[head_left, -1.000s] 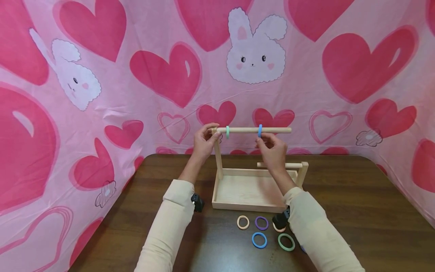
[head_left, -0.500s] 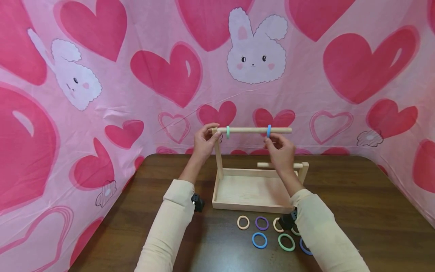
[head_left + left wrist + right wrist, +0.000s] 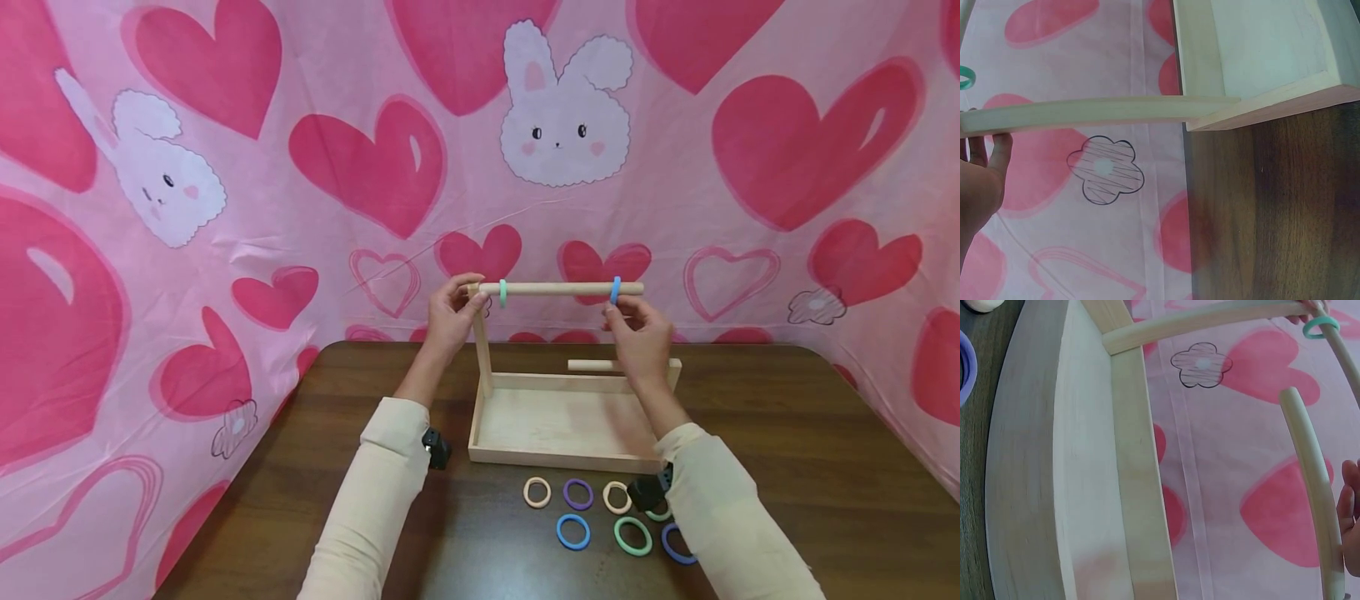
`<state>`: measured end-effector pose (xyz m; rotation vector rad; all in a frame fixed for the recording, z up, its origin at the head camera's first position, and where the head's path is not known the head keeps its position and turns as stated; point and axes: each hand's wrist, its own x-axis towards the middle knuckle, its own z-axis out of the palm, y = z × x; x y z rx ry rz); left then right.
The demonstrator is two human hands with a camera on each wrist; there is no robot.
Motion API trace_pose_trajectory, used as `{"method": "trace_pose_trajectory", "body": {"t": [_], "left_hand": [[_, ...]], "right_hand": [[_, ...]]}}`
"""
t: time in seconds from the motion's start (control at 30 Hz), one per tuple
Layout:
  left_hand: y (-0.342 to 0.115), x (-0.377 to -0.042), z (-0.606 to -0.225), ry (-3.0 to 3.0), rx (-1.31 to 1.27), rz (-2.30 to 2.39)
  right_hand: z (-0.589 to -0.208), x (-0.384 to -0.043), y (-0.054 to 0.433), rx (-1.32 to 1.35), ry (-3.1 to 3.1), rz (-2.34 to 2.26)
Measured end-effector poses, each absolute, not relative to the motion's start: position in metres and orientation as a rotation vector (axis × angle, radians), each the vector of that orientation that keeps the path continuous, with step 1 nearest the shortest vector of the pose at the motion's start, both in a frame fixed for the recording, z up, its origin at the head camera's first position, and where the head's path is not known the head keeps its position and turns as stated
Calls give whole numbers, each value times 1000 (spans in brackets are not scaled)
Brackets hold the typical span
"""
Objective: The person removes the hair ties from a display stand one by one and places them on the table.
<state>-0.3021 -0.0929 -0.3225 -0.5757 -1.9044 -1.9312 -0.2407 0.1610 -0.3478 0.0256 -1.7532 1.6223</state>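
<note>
A wooden stand has an upper rod (image 3: 558, 289) running right from a tall post (image 3: 482, 346). My left hand (image 3: 450, 315) grips the post's top, thumb in front; the left wrist view shows its fingers (image 3: 1001, 153) against that post. A light green ring (image 3: 502, 293) hangs around the rod near the post. Close to the rod's free right end, a blue ring (image 3: 616, 290) encircles it, and my right hand (image 3: 641, 337) pinches its lower edge between thumb and fingers. In the right wrist view, only part of my right hand (image 3: 1350, 519) shows; the blue ring is out of sight.
The stand's shallow tray (image 3: 558, 457) rests on the brown table (image 3: 360, 500). A lower rod (image 3: 592, 365) points left from a short right post, partly behind my right hand. Several loose rings lie in front, including a purple ring (image 3: 577, 494) and a blue one (image 3: 573, 532).
My right hand has slid the blue ring rightward along the upper rod, from about mid-length to near the free end. My left hand and the light green ring have stayed put.
</note>
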Motion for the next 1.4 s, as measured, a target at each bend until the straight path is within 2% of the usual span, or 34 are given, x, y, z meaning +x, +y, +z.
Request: {"method": "trace_pose_trajectory", "body": {"t": [0.37,0.6,1.4], "left_hand": [[-93,-301,-321,-1897,-585,-1923],[-93,-301,-322,-1908,-571,-1929],[-94,-300,-321,-1927,-562,-1912]], "right_hand": [[-324,-214,161,22,-1741,1601],[-347,-236,179,-23,-1695,1618],[-336,-220,189,-39,-1513,1659]]}}
